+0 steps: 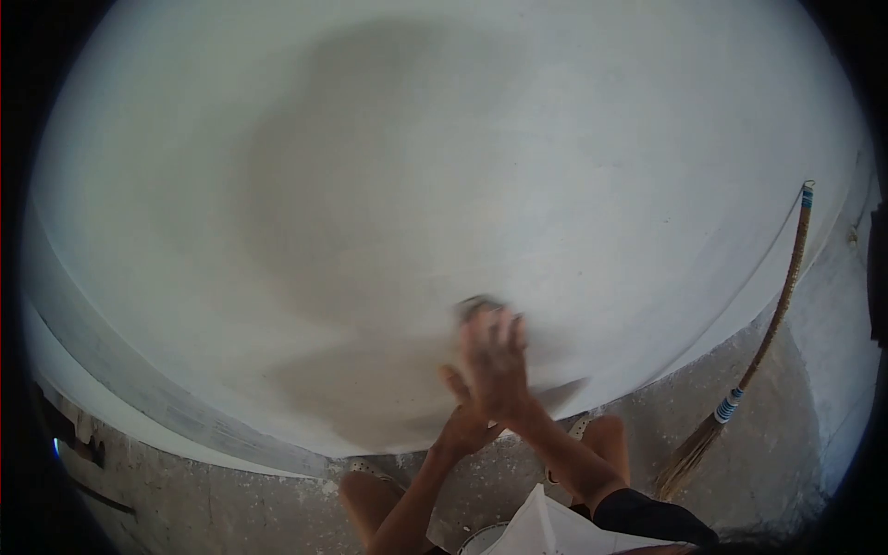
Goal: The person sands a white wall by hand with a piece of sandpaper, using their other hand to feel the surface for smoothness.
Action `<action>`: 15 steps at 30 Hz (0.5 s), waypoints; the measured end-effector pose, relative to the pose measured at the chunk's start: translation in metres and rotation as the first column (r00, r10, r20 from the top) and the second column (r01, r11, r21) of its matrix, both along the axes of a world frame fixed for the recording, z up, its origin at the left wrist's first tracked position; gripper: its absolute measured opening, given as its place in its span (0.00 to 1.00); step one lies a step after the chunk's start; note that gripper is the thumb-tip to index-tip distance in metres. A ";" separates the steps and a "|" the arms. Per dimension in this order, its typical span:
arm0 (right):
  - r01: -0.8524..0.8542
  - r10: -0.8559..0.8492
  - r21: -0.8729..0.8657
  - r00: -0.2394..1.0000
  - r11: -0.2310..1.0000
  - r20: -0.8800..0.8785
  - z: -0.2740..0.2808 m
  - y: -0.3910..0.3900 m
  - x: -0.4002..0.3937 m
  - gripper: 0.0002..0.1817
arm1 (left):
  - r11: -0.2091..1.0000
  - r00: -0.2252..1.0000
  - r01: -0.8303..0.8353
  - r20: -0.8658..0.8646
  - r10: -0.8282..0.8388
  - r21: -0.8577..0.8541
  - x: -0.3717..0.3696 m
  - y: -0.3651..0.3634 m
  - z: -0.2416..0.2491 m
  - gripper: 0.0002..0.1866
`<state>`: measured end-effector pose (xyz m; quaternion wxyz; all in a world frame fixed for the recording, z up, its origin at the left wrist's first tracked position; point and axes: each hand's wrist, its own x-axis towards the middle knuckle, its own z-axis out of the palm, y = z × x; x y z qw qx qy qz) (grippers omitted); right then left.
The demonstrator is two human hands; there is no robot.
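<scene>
My right hand (497,361), blurred by motion, lies against a large white wall (592,213) low in the middle of the view. Under its fingertips shows the edge of a dark flat pad (480,304), pressed to the wall; most of it is covered by the fingers. My left hand (467,427) is just below, close by the right wrist. Its thumb points up toward the wall, while its other fingers are largely hidden behind the right wrist. Shadows of my head and arms fall on the white surface.
A stick broom (786,291) leans at the right, bristles on the speckled concrete floor (629,444). My bent knees flank my arms. A white bucket (483,538) is partly visible at the bottom. A grey band (139,370) runs along the wall at the left.
</scene>
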<state>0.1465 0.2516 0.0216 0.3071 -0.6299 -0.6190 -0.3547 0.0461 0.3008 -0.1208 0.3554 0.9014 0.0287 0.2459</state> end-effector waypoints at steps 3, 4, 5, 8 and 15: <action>0.039 -0.018 0.140 0.988 0.989 -0.152 0.013 -0.005 0.004 0.43 | 0.999 0.962 -0.032 -0.274 0.020 -0.038 -0.002 -0.005 0.029 0.29; 0.058 -0.014 0.205 0.977 0.977 -0.211 0.016 -0.005 0.004 0.44 | 0.999 0.963 -0.026 -0.269 0.014 -0.039 0.000 -0.003 0.017 0.29; 0.012 0.019 0.175 0.984 0.985 -0.177 0.006 0.001 -0.002 0.43 | 0.999 0.999 -0.002 -0.054 0.004 0.044 0.002 0.002 -0.006 0.27; -0.159 0.173 -0.188 0.983 0.969 0.063 -0.008 0.004 -0.021 0.41 | 0.992 0.988 0.009 0.151 -0.028 0.126 0.009 0.006 -0.012 0.24; 0.064 -0.050 0.161 0.995 0.985 -0.089 0.022 -0.015 0.030 0.36 | 0.998 0.980 -0.067 -0.188 0.065 -0.005 0.000 -0.008 0.034 0.20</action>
